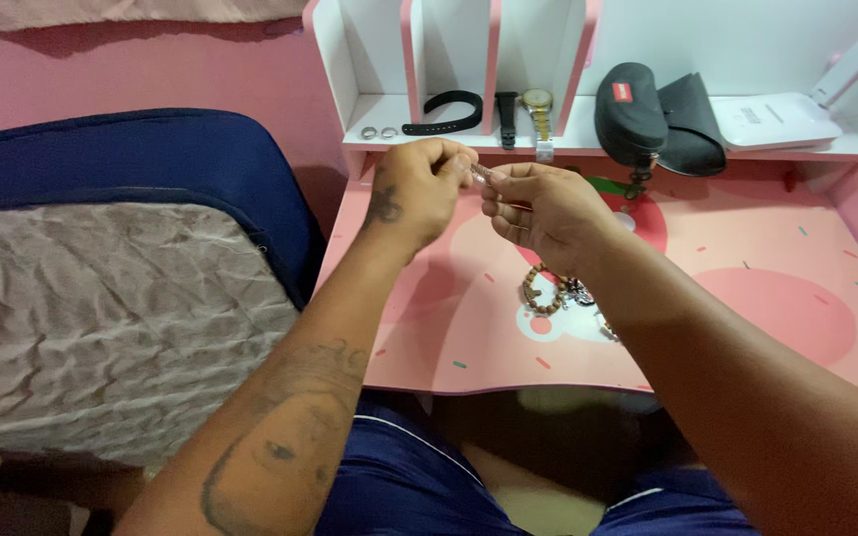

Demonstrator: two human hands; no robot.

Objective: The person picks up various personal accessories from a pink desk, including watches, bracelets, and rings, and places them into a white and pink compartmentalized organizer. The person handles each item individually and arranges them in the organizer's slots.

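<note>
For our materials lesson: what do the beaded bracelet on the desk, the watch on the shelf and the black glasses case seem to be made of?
Beaded bracelet: probably wood, going by its matt brown round beads.
Watch: looks like metal, with a shiny gold-and-silver case and link band.
Glasses case: probably fabric or faux leather over a stiff shell; it is matt black, domed and has a zip pull.

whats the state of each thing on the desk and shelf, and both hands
left hand: raised over the desk, fingers pinched on a small silvery piece
right hand: raised, pinching the same small silvery piece
beaded bracelet: lying flat on the pink desk, partly hidden by the right arm
black band: lying on the shelf
wristwatch: laid out flat on the shelf
two rings: lying side by side
glasses case: closed
</note>
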